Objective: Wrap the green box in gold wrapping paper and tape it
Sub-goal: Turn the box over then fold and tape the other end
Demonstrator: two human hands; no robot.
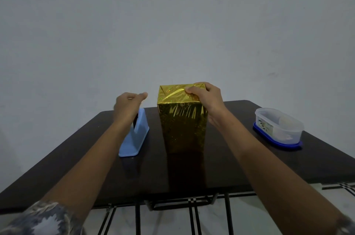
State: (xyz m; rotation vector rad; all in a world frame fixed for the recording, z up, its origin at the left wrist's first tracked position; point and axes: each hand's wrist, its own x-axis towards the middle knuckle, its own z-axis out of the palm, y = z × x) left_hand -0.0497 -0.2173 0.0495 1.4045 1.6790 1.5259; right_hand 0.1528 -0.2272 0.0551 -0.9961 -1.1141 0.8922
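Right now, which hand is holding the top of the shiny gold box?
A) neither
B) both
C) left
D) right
D: the right hand grips the top of the gold box; the left hand is off it, by the blue tape dispenser.

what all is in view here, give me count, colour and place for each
box: 1, gold-wrapped, upright at table centre
dispenser: 1, light blue, on table left of box, apart from it
tub: 1, clear, on a blue lid, table's right side
table: 1, dark brown, under all three
wall: 1, pale grey, behind table
floor: white tiles with dark lines, below table's near edge
sleeve: 1, patterned grey-blue, bottom left
left grip: 1, above dispenser, thumb toward box, fingers hidden
right grip: 1, holds box's top right, thumb on the folded paper
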